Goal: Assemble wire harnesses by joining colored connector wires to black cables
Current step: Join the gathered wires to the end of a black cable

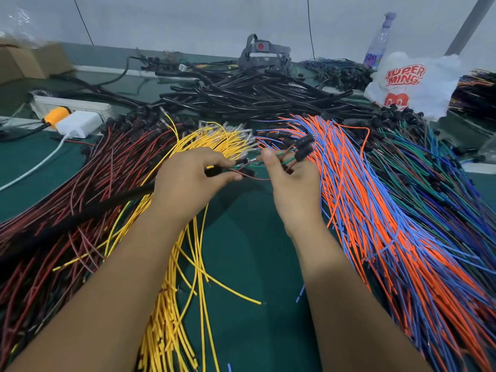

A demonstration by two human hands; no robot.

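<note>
Head view, both hands over a green table (249,253). Left hand (188,181) is curled round a black cable (80,214) whose long axis runs from the lower left up to the fist, the end poking out rightward at the fingertips. Right hand (292,183) has its thumb up and fingers curled, pinching thin green and dark red wires (284,157) that end in black connectors (304,149) pointing up-right. These thin wires run roughly level between the two hands, just above the table centre.

Loose wire piles fan outward from the hands: dark red wires (88,178) on the left, yellow wires (174,304) running near-vertical under the left forearm with clear tips at the far end, orange-blue wires (397,237) slanting to the lower right, green-blue wires (442,170) further right. Black cables (255,95) lie heaped across the back, mostly sideways.

White bag (410,84) at back right reads "SUPER MING" in red letters, with a red cartoon mark below. Clear bottle (378,41) stands behind it; its label is too blurred to read. Power strip (72,106) at back left carries a white adapter (79,123) and an orange plug (55,115). Grey strap device (261,56) with a red dot sits at back centre, cardboard box (24,63) far left.
</note>
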